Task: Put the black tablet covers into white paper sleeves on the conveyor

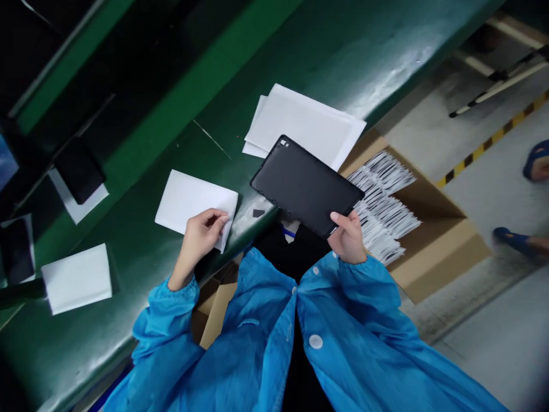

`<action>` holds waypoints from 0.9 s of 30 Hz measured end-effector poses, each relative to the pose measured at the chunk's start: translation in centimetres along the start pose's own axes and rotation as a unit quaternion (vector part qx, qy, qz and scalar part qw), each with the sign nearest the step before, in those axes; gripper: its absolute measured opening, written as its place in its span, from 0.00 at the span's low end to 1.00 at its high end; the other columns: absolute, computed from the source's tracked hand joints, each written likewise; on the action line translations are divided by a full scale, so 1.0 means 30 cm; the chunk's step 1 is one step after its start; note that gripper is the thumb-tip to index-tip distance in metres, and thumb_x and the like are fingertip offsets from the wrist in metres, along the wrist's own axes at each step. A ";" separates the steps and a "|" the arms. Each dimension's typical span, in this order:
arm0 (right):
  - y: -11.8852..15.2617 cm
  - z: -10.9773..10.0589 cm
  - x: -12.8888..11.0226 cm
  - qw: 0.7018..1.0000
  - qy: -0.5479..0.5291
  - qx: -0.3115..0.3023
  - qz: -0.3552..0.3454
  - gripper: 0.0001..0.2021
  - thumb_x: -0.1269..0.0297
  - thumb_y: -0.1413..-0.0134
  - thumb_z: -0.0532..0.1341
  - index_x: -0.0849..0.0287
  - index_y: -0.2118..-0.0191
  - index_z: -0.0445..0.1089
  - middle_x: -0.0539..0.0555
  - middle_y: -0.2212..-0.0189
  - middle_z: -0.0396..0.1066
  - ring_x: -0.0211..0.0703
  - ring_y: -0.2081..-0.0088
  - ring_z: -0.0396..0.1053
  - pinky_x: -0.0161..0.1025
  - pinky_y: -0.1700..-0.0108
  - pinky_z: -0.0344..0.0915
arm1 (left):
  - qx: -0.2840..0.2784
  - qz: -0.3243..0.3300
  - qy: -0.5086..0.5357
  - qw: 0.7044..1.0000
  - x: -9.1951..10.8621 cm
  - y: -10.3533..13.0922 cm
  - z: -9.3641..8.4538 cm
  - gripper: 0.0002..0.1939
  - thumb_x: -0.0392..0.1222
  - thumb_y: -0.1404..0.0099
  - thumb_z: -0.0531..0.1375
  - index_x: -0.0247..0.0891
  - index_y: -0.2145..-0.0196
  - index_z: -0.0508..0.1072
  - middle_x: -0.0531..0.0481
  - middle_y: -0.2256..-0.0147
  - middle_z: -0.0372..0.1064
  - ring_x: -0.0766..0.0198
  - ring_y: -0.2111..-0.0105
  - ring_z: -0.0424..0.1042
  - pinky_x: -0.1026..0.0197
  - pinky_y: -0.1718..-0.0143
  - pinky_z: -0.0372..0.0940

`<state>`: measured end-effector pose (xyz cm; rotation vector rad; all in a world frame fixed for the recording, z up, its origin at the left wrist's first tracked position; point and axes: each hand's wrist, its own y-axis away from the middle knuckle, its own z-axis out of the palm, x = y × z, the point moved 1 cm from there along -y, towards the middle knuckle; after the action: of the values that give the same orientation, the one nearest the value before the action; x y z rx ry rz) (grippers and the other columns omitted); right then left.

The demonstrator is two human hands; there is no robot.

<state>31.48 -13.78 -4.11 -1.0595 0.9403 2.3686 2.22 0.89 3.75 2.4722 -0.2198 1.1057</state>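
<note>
My right hand (348, 233) grips a black tablet back cover (306, 186) by its lower right corner, thumb on top. The cover is tilted above the bench edge, with a small cutout at its upper left corner. My left hand (206, 233) pinches the near right edge of a white foam sleeve (195, 200) lying on the green bench. Beyond the cover, more white sleeves (306, 123) lie overlapped. A small dark rectangular piece (258, 213) rests near the bench edge, between my hands.
To the right, an open cardboard box (441, 252) holds several rows of white sleeves packed upright. On the left of the green bench (141, 269) lie another white sleeve (77, 278) and a dark panel (79, 169) on white. Another person's feet (521, 239) show at the far right.
</note>
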 end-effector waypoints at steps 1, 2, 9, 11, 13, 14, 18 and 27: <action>0.007 0.001 -0.001 1.000 0.004 0.002 0.002 0.30 0.59 0.62 0.77 0.52 0.47 0.79 0.55 0.47 0.84 0.64 0.36 0.77 0.65 0.31 0.70 | -0.001 0.001 0.004 1.000 0.000 0.001 0.004 0.15 0.54 0.35 0.64 0.38 0.66 0.77 0.54 0.79 0.69 0.66 0.81 0.66 0.64 0.77 0.61; 0.017 0.001 -0.001 1.000 0.009 0.004 0.002 0.31 0.60 0.62 0.77 0.52 0.47 0.79 0.55 0.47 0.84 0.64 0.37 0.77 0.65 0.31 0.70 | -0.004 0.003 0.009 1.000 -0.001 0.002 0.009 0.15 0.54 0.34 0.64 0.37 0.65 0.77 0.54 0.79 0.69 0.66 0.81 0.66 0.64 0.77 0.61; 0.103 0.009 0.019 0.998 0.055 0.001 -0.005 0.30 0.61 0.62 0.79 0.53 0.47 0.81 0.57 0.43 0.82 0.62 0.35 0.76 0.63 0.32 0.71 | -0.010 0.056 0.028 0.998 -0.009 -0.007 0.048 0.13 0.51 0.30 0.61 0.38 0.65 0.76 0.53 0.75 0.70 0.66 0.75 0.69 0.64 0.71 0.64; 0.124 0.012 0.029 0.997 0.075 0.006 -0.006 0.30 0.60 0.62 0.80 0.54 0.48 0.82 0.58 0.44 0.82 0.63 0.37 0.77 0.63 0.33 0.72 | -0.017 0.068 0.028 0.997 -0.005 -0.008 0.055 0.12 0.48 0.29 0.60 0.38 0.64 0.76 0.53 0.74 0.70 0.66 0.74 0.69 0.65 0.70 0.63; 0.138 0.013 0.037 0.994 0.105 0.012 -0.019 0.31 0.58 0.62 0.80 0.55 0.47 0.81 0.59 0.45 0.82 0.63 0.38 0.78 0.62 0.33 0.72 | -0.023 0.076 0.032 0.996 0.000 -0.008 0.061 0.10 0.46 0.28 0.59 0.38 0.64 0.75 0.53 0.73 0.70 0.67 0.73 0.69 0.65 0.70 0.63; 0.142 0.013 0.039 0.992 0.121 0.015 -0.031 0.32 0.57 0.62 0.81 0.56 0.47 0.81 0.59 0.46 0.83 0.62 0.39 0.78 0.61 0.33 0.71 | -0.024 0.081 0.036 0.996 0.001 -0.008 0.064 0.10 0.45 0.28 0.59 0.38 0.63 0.75 0.53 0.73 0.70 0.67 0.73 0.69 0.65 0.69 0.63; 0.156 -0.003 0.043 0.982 0.169 0.020 -0.077 0.31 0.53 0.60 0.81 0.58 0.48 0.81 0.59 0.48 0.83 0.60 0.42 0.79 0.59 0.33 0.70 | -0.001 0.100 0.068 0.993 -0.004 -0.010 0.083 0.05 0.42 0.28 0.60 0.39 0.59 0.71 0.53 0.69 0.70 0.68 0.71 0.69 0.66 0.67 0.64; 0.227 -0.079 0.083 0.969 0.246 -0.030 0.003 0.30 0.48 0.54 0.80 0.56 0.46 0.80 0.61 0.52 0.84 0.58 0.46 0.80 0.56 0.36 0.72 | 0.084 0.151 0.034 0.984 0.006 0.000 0.119 0.01 0.39 0.26 0.56 0.41 0.58 0.66 0.54 0.68 0.67 0.69 0.72 0.65 0.66 0.68 0.62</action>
<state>27.20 -20.09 -4.31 -1.7181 1.0318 2.1871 4.75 -0.68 1.76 2.6028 -0.5138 1.3810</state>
